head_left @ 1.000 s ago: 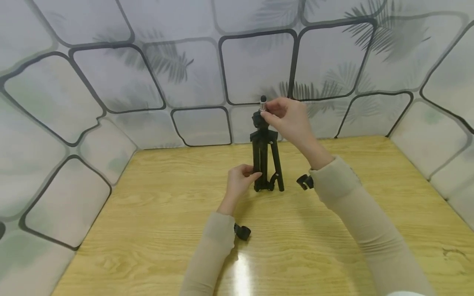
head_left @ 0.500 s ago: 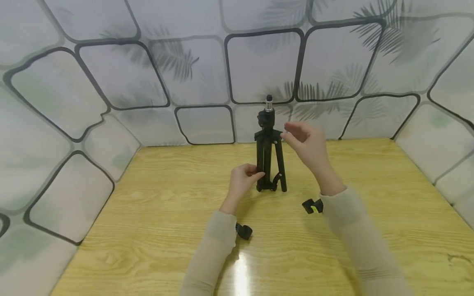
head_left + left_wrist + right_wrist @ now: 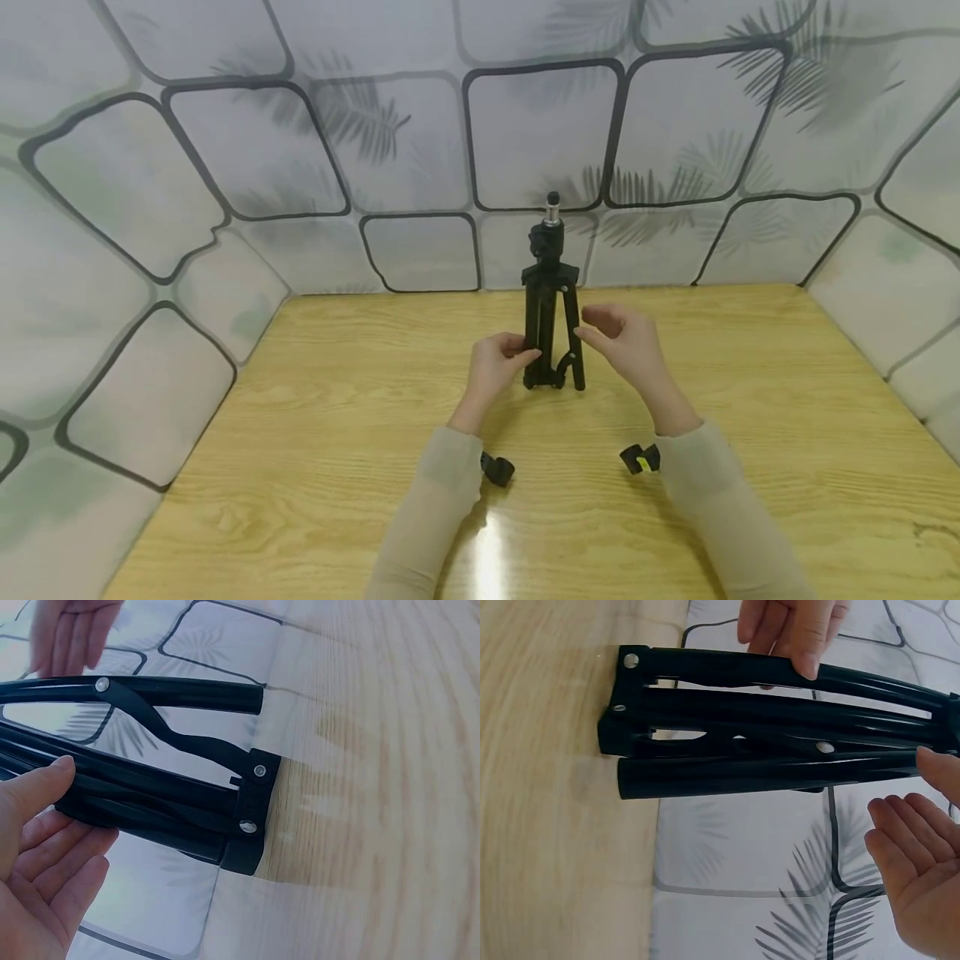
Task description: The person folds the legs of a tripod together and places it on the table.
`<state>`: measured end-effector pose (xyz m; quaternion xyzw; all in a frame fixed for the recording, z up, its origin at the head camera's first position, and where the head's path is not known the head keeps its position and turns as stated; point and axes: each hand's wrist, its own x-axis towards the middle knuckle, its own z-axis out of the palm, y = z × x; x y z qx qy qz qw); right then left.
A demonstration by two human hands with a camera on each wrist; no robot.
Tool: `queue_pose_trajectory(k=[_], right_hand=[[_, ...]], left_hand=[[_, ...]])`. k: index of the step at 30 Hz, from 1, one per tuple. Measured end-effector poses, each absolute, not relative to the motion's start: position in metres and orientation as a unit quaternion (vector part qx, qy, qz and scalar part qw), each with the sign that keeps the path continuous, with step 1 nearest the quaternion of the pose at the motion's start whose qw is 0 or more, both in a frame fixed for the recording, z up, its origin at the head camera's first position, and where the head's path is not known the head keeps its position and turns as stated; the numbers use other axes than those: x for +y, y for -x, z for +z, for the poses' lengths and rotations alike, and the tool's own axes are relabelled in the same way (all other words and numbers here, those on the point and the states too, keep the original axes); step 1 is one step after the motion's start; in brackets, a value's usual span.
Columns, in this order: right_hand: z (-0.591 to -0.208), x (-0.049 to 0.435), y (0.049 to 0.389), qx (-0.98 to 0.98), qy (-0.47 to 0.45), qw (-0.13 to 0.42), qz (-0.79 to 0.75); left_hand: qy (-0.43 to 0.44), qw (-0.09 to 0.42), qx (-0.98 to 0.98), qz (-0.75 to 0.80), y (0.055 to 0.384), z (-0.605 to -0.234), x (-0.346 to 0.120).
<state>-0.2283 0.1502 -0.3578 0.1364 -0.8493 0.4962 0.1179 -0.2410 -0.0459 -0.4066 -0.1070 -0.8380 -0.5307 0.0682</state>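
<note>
- At the far side of the bench (image 3: 315, 400), right of its middle, a black tripod (image 3: 547, 300) stands upright, its legs drawn close together.
- On its left, the left hand (image 3: 491, 367) has its grip on the lower legs, thumb on the near side and fingers behind.
- On its right, the right hand (image 3: 628, 346) has a loose, unclosed grip, fingers slightly bent beside the right leg (image 3: 577, 371); whether the thumb touches that leg, I cannot tell.
- Low on the tripod, a curved brace (image 3: 174, 738) joins the right leg to a black foot block (image 3: 255, 810).
- At the top rises a silver post (image 3: 552, 212) with a black tip.
- Nearer, black pieces (image 3: 497, 470) show at the inner edges of both pale sleeves (image 3: 442, 483).
- Beyond the bench's far edge is a pale wall (image 3: 420, 142) with dark outlines and leaf shapes.
</note>
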Motion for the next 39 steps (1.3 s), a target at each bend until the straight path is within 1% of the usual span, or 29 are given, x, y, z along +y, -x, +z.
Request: queue_pose_trajectory(k=[10, 23, 39], right_hand=[[-0.369, 0.152, 0.229, -0.881, -0.113, 0.053, 0.457], [-0.374, 0.146, 0.232, -0.881, -0.123, 0.084, 0.449], [-0.373, 0.136, 0.232, -0.881, -0.116, 0.089, 0.450]], left_hand=[[0.111, 0.066, -0.851, -0.510, 0.243, -0.406, -0.043], [0.098, 0.062, -0.852, -0.510, 0.241, -0.405, -0.043], [0.112, 0.073, -0.848, -0.512, 0.239, -0.405, -0.046]])
